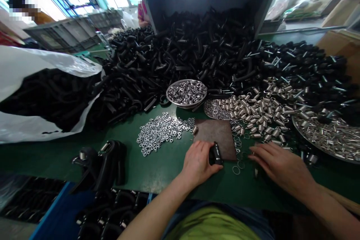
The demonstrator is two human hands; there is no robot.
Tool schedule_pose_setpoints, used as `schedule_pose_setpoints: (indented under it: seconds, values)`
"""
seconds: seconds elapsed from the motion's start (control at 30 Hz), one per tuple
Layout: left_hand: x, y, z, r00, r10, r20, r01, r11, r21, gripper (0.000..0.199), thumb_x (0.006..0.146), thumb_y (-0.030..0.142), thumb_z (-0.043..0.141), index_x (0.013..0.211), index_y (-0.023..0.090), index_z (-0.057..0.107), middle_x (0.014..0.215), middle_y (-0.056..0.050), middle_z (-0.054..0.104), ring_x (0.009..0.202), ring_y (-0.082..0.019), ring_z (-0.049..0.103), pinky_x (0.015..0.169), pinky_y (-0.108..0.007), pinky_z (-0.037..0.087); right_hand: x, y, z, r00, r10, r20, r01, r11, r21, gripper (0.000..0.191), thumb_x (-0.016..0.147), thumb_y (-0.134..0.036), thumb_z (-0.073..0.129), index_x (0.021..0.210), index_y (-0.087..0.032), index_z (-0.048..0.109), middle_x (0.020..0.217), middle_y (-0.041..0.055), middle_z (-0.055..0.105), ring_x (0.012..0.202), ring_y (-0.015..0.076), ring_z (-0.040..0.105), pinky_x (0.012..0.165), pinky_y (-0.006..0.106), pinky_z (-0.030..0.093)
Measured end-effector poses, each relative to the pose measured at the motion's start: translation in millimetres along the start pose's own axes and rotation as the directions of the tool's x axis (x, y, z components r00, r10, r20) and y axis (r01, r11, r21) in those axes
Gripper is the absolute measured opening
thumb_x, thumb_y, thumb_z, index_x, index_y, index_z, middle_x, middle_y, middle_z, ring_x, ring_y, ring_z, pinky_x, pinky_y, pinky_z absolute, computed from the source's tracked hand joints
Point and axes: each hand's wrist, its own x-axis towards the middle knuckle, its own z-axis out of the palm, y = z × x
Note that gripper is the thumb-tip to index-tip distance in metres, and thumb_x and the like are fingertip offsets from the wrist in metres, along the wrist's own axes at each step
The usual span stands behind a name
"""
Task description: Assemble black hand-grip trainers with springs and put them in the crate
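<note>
My left hand [198,163] is closed around a short black part [216,153] with light markings, at the front edge of a square brown plate [215,135]. My right hand [277,161] hovers over the green table to the right, its thumb and fingers pinched together. What they grip, if anything, is too small to make out. Thin metal rings [236,170] lie between the two hands. One coil spring [195,130] rests on the plate's left edge. Beyond my right hand spreads a heap of coil springs [261,110].
Loose nuts [160,131] cover the table left of the plate. A metal bowl [186,103] of small rings stands behind it. Black curved handles [180,52] form a big pile at the back. At right is a tray [317,144] of pins; at front left, a blue crate [52,210].
</note>
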Motion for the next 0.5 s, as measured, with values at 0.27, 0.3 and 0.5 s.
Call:
schedule_pose_setpoints:
  seconds: [0.27, 0.3, 0.5]
  values:
    - [7, 1, -5.4, 0.999, -0.032, 0.010, 0.031, 0.997, 0.074, 0.061, 0.055, 0.051, 0.077, 0.105, 0.020, 0.060, 0.098, -0.006, 0.058, 0.095, -0.026, 0.051, 0.081, -0.038, 0.044, -91, 44, 14, 0.906, 0.417, 0.076, -0.423, 0.902, 0.089, 0.027, 0.080, -0.052, 0.048, 0.089, -0.027, 0.056, 0.083, 0.0119, 0.066, 0.071, 0.0295, 0.063, 0.063, 0.043, 0.047]
    - [7, 2, -6.3, 0.999, -0.033, 0.013, 0.032, 0.996, 0.078, 0.062, 0.055, 0.051, 0.077, 0.105, 0.020, 0.060, 0.097, -0.006, 0.058, 0.095, -0.026, 0.051, 0.080, -0.038, 0.045, -86, 39, 9, 0.889, 0.446, 0.099, -0.456, 0.880, 0.134, 0.026, 0.080, -0.051, 0.049, 0.089, -0.029, 0.056, 0.082, 0.0117, 0.067, 0.068, 0.0292, 0.064, 0.059, 0.042, 0.047]
    - [7, 3, -6.2, 0.999, -0.046, 0.005, 0.045, 0.995, 0.090, 0.062, 0.054, 0.053, 0.076, 0.104, 0.020, 0.063, 0.097, -0.006, 0.058, 0.094, -0.026, 0.051, 0.079, -0.037, 0.044, -20, -27, -26, 0.929, 0.370, 0.021, -0.327, 0.789, 0.520, 0.035, 0.091, -0.037, 0.034, 0.123, -0.031, 0.045, 0.108, 0.0101, 0.066, 0.090, 0.0250, 0.065, 0.073, 0.037, 0.053]
